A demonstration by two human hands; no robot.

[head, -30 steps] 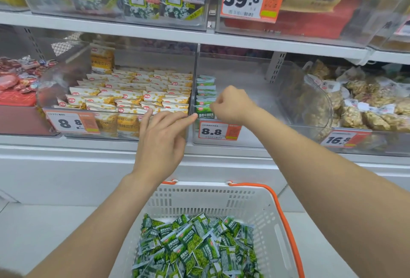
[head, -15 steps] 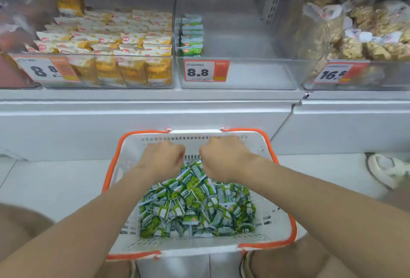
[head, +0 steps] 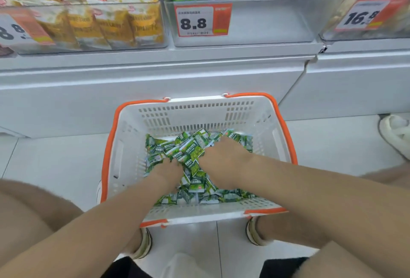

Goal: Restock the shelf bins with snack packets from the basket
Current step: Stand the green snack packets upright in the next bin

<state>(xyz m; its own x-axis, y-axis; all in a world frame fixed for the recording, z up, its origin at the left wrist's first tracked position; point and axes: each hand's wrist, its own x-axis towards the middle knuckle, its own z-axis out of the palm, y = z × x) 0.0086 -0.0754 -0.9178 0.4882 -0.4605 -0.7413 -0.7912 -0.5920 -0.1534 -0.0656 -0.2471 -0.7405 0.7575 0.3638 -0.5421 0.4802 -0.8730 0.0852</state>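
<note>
floor (head: 55, 162) | white tile | basket (head: 195, 113) on it, near shelf base (head: 155, 91)

We count one basket (head: 199, 213), its green packets (head: 193, 151) too many to number, and two hands in it, the left hand (head: 168, 170) and the right hand (head: 224, 157). On the shelf (head: 155, 60) we see three clear bins (head: 266, 22) and three price tags (head: 203, 20).

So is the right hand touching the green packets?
Touching. The head view shows the right hand sunk into the green packets in the basket, with packets piled against it.
</note>
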